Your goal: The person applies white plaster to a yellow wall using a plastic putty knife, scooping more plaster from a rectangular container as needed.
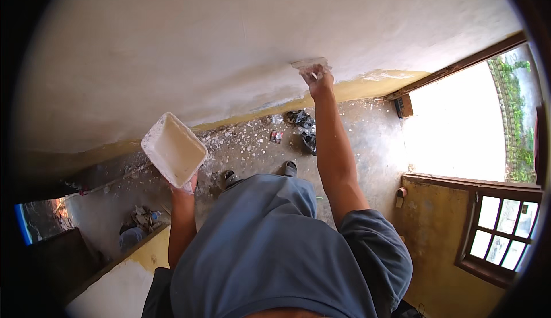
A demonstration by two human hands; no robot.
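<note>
My left hand (pixel 185 185) grips a rectangular, putty-smeared tray (pixel 174 148) from below, at the lower left of the wall. It has creamy white putty inside or coating it; the depth is unclear. My right hand (pixel 315 80) reaches forward, closed on a wide flat putty scraper (pixel 308 63), whose blade lies against the white-coated wall (pixel 229 37). Along the wall's lower part runs an uneven yellow band (pixel 384 82), with smears of white at its upper edge.
White flakes litter the concrete floor (pixel 356 140), with black plastic bags (pixel 299 119) by the wall. A bright doorway (pixel 447 128) opens at the right, above a window (pixel 499 232). At the lower left are a low partition (pixel 149 249) and debris (pixel 143 217).
</note>
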